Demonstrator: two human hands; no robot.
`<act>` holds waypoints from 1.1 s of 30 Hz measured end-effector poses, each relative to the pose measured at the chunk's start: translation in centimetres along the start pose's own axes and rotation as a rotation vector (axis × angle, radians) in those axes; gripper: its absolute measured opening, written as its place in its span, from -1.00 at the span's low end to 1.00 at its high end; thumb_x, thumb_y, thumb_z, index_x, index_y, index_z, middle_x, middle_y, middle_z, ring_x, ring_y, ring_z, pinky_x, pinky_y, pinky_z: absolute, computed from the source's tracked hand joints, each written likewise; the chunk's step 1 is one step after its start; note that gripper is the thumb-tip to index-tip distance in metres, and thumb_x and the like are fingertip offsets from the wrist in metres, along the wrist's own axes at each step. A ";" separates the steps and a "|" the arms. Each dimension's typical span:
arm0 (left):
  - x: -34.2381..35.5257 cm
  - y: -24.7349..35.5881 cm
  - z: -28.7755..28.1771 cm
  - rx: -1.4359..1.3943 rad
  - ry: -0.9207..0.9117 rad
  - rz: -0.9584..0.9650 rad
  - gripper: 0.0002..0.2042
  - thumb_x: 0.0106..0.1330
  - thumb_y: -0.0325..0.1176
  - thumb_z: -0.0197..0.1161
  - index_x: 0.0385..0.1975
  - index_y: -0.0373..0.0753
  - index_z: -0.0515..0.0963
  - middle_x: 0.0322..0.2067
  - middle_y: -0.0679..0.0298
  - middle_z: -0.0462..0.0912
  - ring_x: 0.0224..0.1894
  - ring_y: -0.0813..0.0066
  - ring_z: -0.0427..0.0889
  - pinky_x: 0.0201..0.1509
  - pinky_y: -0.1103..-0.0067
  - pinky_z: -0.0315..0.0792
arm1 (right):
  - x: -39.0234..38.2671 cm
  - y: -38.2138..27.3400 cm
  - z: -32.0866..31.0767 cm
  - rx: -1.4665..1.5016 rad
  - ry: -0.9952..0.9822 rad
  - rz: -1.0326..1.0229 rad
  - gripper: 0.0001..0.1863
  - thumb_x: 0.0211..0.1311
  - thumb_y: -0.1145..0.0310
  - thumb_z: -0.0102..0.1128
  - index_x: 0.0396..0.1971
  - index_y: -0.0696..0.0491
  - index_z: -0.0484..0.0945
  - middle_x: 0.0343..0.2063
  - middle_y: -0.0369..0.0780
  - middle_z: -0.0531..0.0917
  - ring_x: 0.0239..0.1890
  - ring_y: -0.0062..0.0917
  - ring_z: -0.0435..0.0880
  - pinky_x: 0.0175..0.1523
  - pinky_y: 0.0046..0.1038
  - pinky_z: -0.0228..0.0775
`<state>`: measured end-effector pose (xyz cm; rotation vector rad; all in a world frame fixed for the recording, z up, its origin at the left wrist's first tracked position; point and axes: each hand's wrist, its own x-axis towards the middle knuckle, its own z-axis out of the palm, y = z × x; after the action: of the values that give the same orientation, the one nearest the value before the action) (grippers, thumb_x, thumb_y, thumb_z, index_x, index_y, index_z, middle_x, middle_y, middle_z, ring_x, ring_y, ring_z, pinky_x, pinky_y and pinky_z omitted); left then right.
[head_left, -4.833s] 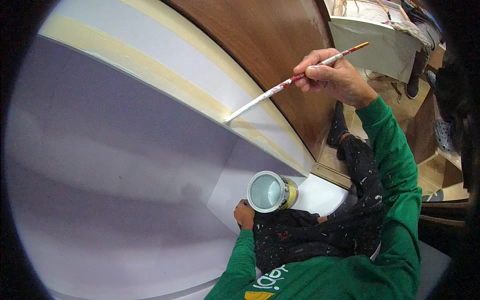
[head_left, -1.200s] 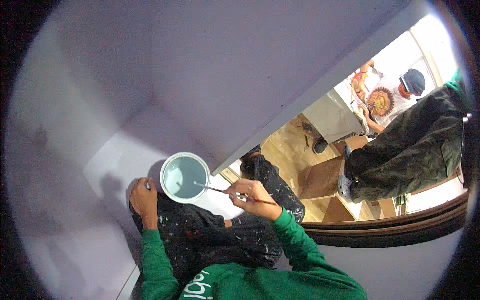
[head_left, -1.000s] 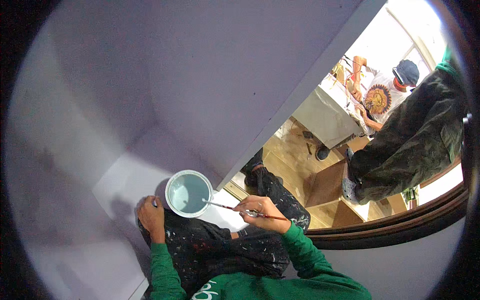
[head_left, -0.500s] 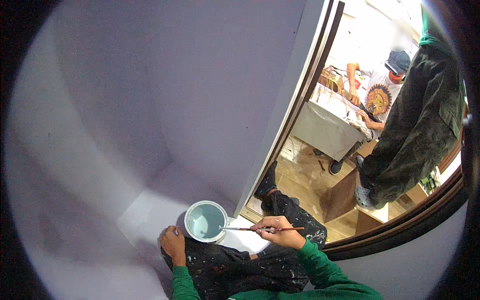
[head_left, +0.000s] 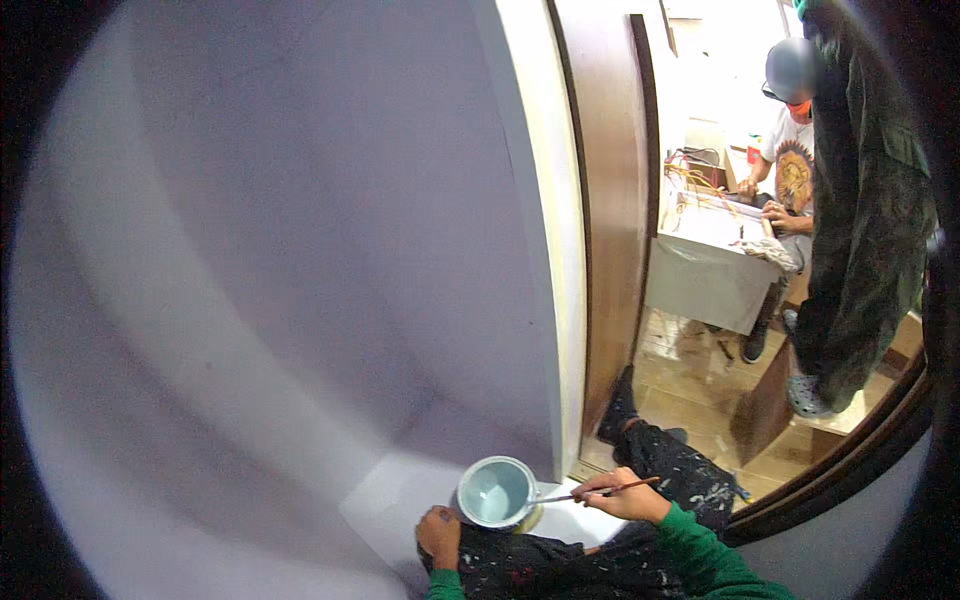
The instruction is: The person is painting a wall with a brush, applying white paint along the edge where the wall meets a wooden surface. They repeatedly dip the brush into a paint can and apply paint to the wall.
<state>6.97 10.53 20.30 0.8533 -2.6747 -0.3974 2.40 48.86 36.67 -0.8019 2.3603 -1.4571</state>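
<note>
My right hand (head_left: 620,495) grips a thin paintbrush (head_left: 630,486) with a reddish-brown handle. Its tip reaches the right rim of a round paint bucket (head_left: 497,478), which has pale blue-grey paint inside. My left hand (head_left: 438,537) is curled closed at my knee, just left of the bucket; whatever its fingers may hold is hidden. Dark, paint-spattered trousers (head_left: 520,555) cover my bent legs, which lie close to the bucket.
Pale walls (head_left: 330,250) enclose the left side. Beyond a brown door frame (head_left: 610,220), a person (head_left: 795,175) sits by a white box with wires (head_left: 710,215). Closer, another person's dark-trousered leg (head_left: 860,220) stands on a wooden box (head_left: 765,405).
The view has turned, so the bucket, my hands and the doorway appear farther right and lower. The brush stays in my right hand at the bucket's rim.
</note>
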 end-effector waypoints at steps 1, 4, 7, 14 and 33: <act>0.0 -0.6 -0.1 -0.006 0.022 0.016 -0.80 0.21 -0.14 0.31 -0.38 -0.09 0.74 -0.39 0.15 0.77 -0.30 0.07 0.74 -0.14 0.20 0.54 | 0.1 -0.4 0.2 0.070 0.011 0.031 -0.73 0.26 0.31 0.23 -0.10 0.03 0.76 -0.25 -0.13 0.80 -0.23 -0.32 0.79 -0.04 -0.37 0.60; -0.1 0.3 -1.0 -0.062 -0.062 0.012 -0.78 0.24 -0.12 0.28 -0.37 -0.10 0.75 -0.37 0.18 0.78 -0.26 0.10 0.74 -0.08 0.24 0.50 | 0.3 0.7 0.6 0.127 0.055 0.002 -0.71 0.26 0.31 0.22 -0.09 0.06 0.75 -0.26 -0.14 0.81 -0.22 -0.40 0.80 -0.05 -0.40 0.61; 0.3 0.1 -0.5 0.011 -0.086 -0.003 -0.76 0.26 -0.12 0.27 -0.33 -0.12 0.75 -0.37 0.20 0.79 -0.21 0.12 0.74 -0.01 0.24 0.47 | 0.3 1.8 0.4 0.090 -0.021 -0.010 -0.71 0.25 0.31 0.23 -0.10 0.08 0.75 -0.27 -0.13 0.81 -0.23 -0.40 0.80 -0.05 -0.40 0.61; 0.2 0.4 -0.7 0.026 -0.119 -0.001 -0.72 0.27 -0.07 0.28 -0.29 -0.12 0.76 -0.30 0.18 0.80 -0.18 0.13 0.75 0.01 0.27 0.48 | -0.2 -0.2 -0.5 0.006 -0.028 -0.063 -0.74 0.30 0.40 0.21 -0.09 0.10 0.75 -0.26 -0.16 0.82 -0.23 -0.48 0.80 -0.06 -0.44 0.62; 0.1 0.8 -0.5 0.101 -0.104 0.045 -0.72 0.25 -0.08 0.25 -0.30 -0.12 0.76 -0.35 0.11 0.78 -0.26 0.04 0.76 -0.09 0.21 0.57 | 4.0 -10.4 -17.2 0.799 0.182 -0.601 -0.71 0.21 0.27 0.34 -0.21 0.18 0.74 -0.29 -0.15 0.75 -0.30 -0.55 0.69 -0.23 -0.52 0.52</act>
<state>6.69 11.00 21.03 0.8195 -2.8256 -0.3063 -5.83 55.71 54.15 -1.1984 1.4083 -2.5360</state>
